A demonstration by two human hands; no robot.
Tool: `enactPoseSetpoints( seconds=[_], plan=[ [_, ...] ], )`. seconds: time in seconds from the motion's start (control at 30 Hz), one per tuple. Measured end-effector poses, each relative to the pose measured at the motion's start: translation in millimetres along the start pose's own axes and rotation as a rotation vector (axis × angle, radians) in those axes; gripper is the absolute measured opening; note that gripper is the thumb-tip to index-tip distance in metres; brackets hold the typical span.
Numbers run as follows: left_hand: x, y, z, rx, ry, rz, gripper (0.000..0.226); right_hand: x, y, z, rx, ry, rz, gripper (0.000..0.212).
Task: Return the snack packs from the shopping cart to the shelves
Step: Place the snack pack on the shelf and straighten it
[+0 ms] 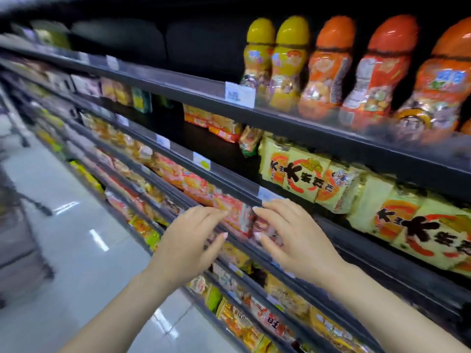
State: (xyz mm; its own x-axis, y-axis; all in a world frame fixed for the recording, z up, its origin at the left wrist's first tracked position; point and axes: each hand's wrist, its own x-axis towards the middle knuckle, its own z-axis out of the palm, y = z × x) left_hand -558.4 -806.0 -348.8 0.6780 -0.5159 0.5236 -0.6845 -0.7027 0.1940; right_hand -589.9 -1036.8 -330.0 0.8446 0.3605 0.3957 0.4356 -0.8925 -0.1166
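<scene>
Two bare hands reached toward the snack shelves. The left hand (pixel 190 240) and the right hand (pixel 293 238) hung close together in front of a pink-and-red snack pack (pixel 235 212) that stood on the third shelf down, its lower edge behind the shelf rail (pixel 254 244). Fingers on both hands were spread and only lightly bent; the right fingertips (pixel 257 208) seemed to touch the pack's right edge, though blur made contact hard to judge, and neither hand was closed around it.

On the top shelf (pixel 293 118) stood five tall snack jars: two with yellow caps (pixel 275 62) and three with orange caps (pixel 377 70), the far-right one cut off by the frame. Below them lay at least four pale yellow packs (pixel 300 171) printed with red rings and black characters, their number further right uncertain. Four white price tags (pixel 239 94) showed clearly on the rails.

Packs further left smeared into streaks of orange and yellow. A dark gap (pixel 219 149) opened on the second shelf left of the yellow packs. The grey tiled aisle floor (pixel 84 220) lay open to the left, where part of a shopping cart (pixel 17 225) showed, blurred and cropped.
</scene>
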Motion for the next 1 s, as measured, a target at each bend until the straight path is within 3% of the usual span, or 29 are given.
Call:
enactPoseSetpoints(
  seconds=[0.3, 0.5, 0.73, 1.0],
  plan=[
    [-98.4, -174.5, -94.7, 0.215, 0.162, -0.297, 0.039, 165.1, -144.3, 103.3, 0.151, 0.043, -0.361, 0.042],
    [-137.6, -266.3, -149.7, 0.337, 0.203, -0.443, 0.036, 259.5, -228.9, 151.8, 0.237, -0.037, -0.457, 0.048],
    [-140.1, -370.7, -179.0, 0.415, 0.226, -0.599, 0.042, 374.7, -279.7, 220.5, 0.334, -0.06, -0.606, 0.046],
    [-114.4, -501.1, -199.1, 0.564, 0.206, -0.741, 0.041, 526.6, -325.8, 286.8, 0.43, 0.022, -0.753, 0.039]
  ],
)
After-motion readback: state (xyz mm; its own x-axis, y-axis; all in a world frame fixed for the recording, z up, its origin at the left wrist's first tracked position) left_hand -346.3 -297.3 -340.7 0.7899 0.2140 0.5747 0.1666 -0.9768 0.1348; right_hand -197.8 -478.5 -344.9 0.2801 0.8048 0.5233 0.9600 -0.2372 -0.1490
